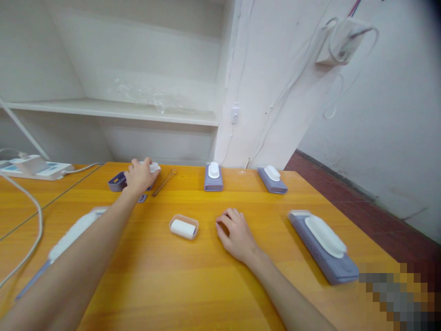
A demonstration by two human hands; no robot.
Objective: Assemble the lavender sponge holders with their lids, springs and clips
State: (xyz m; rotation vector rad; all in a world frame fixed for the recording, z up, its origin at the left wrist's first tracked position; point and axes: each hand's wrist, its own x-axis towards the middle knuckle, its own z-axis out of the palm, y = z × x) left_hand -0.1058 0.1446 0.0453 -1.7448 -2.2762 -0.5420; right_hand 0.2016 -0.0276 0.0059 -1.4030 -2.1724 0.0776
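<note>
My left hand (139, 177) reaches to the far left part of the table, fingers curled around a white piece (155, 167); the hand hides much of it. Beside that hand lie a hollow purple part (117, 182), a small purple piece (142, 198) and a thin coil spring (164, 182). My right hand (237, 233) rests on the wood with loosely bent fingers, a gap between thumb and forefinger and nothing held. To its left sits a small translucent tray (174, 234) with a white cylinder (183, 228) in it.
Purple blocks with white oval tops stand at the back (213, 183), back right (275, 185) and right (327, 259). Under my left forearm lies a long white piece (74, 233) with a purple handle. A power strip (51, 171) and cable (40, 225) occupy the left side.
</note>
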